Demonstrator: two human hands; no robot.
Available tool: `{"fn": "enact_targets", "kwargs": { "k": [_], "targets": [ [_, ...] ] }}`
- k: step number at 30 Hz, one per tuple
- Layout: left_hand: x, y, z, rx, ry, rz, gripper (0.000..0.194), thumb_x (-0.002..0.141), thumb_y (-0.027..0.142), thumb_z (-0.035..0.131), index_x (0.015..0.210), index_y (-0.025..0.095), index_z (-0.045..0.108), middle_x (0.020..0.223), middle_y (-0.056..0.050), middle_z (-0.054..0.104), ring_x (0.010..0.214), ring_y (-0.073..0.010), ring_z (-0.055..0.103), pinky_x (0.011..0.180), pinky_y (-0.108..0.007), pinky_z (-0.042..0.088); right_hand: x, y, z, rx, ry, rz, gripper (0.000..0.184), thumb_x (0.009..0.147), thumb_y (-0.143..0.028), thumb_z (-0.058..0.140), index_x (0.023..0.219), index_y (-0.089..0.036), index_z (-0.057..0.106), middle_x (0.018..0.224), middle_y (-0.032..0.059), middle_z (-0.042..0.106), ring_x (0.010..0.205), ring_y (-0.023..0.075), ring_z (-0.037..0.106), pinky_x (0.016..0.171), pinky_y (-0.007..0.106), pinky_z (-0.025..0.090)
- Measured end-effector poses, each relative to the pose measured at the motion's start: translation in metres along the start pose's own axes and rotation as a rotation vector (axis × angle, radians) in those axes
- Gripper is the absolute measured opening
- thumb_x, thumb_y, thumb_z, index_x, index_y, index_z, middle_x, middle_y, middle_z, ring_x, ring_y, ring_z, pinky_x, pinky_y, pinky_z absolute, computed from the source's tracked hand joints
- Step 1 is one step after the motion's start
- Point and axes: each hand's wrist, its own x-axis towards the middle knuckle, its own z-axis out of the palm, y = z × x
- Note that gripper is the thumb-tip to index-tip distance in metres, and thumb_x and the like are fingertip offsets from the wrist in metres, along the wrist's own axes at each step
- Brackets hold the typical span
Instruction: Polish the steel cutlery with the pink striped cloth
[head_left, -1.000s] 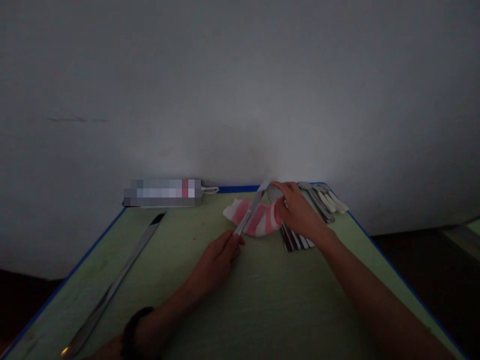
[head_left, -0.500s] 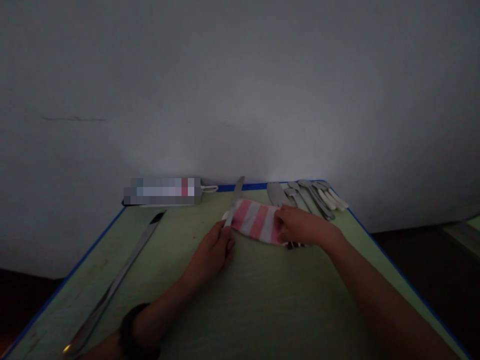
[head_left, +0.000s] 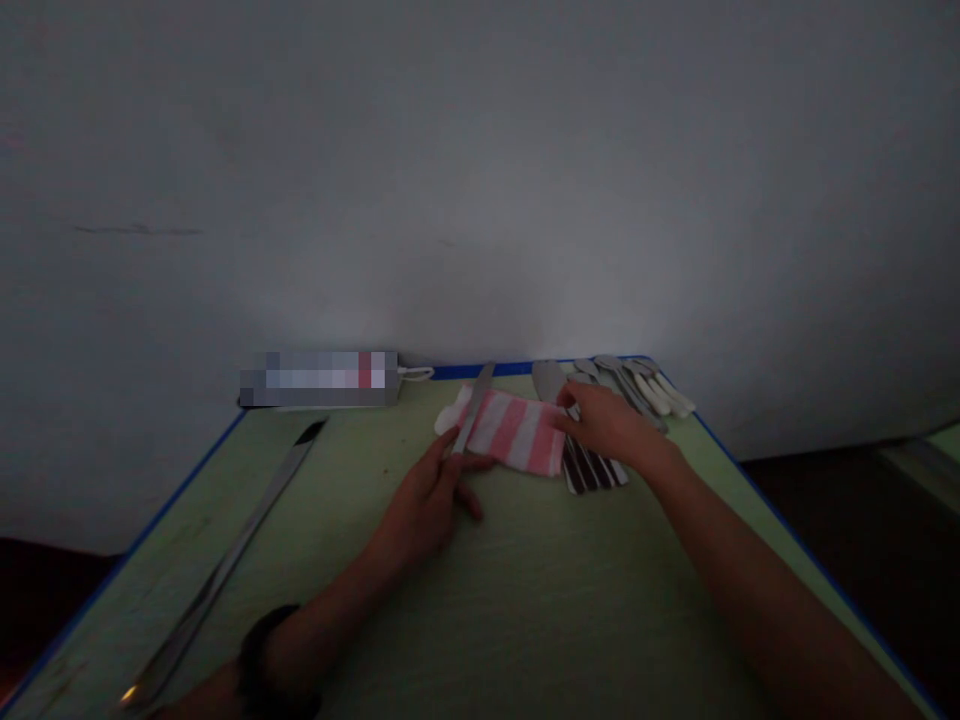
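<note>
A table knife (head_left: 477,405) lies slanted across the left part of a pink-and-white striped cloth (head_left: 515,432). My left hand (head_left: 427,500) is at the knife's near end, touching it, its fingers spread apart. At the cloth's right edge, my right hand (head_left: 604,420) pinches the fabric between thumb and fingers. Just beneath and beside that hand is a flat metal utensil with a dark-striped near end (head_left: 595,468); my fingers cover its middle, so its kind is unclear. Several metal spoons (head_left: 611,370) lie beyond my right hand, next to white-handled pieces (head_left: 660,392).
A long metal strip-like tool (head_left: 240,545) with a dark far tip lies along the table's left side. Against the wall stands a box-like item (head_left: 322,378), partly blurred, with a white loop (head_left: 416,373). The pale green table (head_left: 480,620) has blue edging.
My left fingers have loosened and spread at the knife, which now rests on the cloth. My right hand has shifted slightly up, uncovering more of the dark-striped end.
</note>
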Motion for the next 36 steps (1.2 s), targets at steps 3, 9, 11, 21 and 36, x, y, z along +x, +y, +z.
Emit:
{"fn": "enact_targets", "kwargs": {
  "k": [3,9,11,21,36],
  "targets": [
    [0.0,-0.004,0.0,0.023,-0.001,0.026,0.053,0.091,0.035,0.036,0.14,0.019,0.022,0.099,-0.009,0.067,0.033,-0.0057,0.042,0.029,-0.018,0.032,0.003,0.004,0.004,0.103,-0.088,-0.009,0.018,0.08,-0.024,0.056,0.096,-0.017,0.059,0.089,0.0085,0.068,0.081,0.0195,0.061,0.067,0.029,0.039],
    [-0.001,-0.004,0.0,0.049,0.023,0.071,0.046,0.091,0.036,0.037,0.134,0.02,0.033,0.087,-0.003,0.066,0.039,-0.0068,0.047,0.035,-0.018,0.034,0.007,0.008,0.01,0.083,-0.079,-0.009,0.022,0.08,-0.03,0.056,0.096,-0.017,0.063,0.089,0.0097,0.068,0.081,0.0199,0.06,0.068,0.03,0.039],
    [-0.001,-0.003,0.0,0.066,0.015,0.067,0.039,0.09,0.036,0.037,0.124,0.018,0.044,0.074,0.0,0.064,0.036,-0.0068,0.043,0.036,-0.019,0.033,0.008,0.008,0.014,0.047,-0.088,-0.017,0.022,0.08,-0.034,0.056,0.09,-0.017,0.065,0.087,0.0101,0.067,0.079,0.0204,0.059,0.067,0.031,0.038],
    [-0.005,0.002,-0.001,0.1,-0.016,0.039,0.035,0.09,0.038,0.035,0.113,0.017,0.053,0.063,0.003,0.057,0.033,-0.0072,0.038,0.034,-0.019,0.031,0.01,-0.002,0.011,0.234,-0.025,-0.019,0.015,0.078,-0.03,0.056,0.071,-0.018,0.061,0.07,0.0035,0.061,0.064,0.0141,0.052,0.06,0.027,0.036],
    [-0.004,0.0,0.001,0.138,0.072,0.126,0.04,0.09,0.035,0.038,0.125,0.017,0.044,0.097,-0.006,0.067,0.058,-0.0138,0.059,0.066,-0.03,0.048,0.0,-0.015,0.011,0.939,-0.237,0.032,0.058,0.059,-0.016,0.074,0.113,-0.02,0.052,0.118,0.0084,0.058,0.084,0.0156,0.061,0.072,0.031,0.05]
  ]
}}
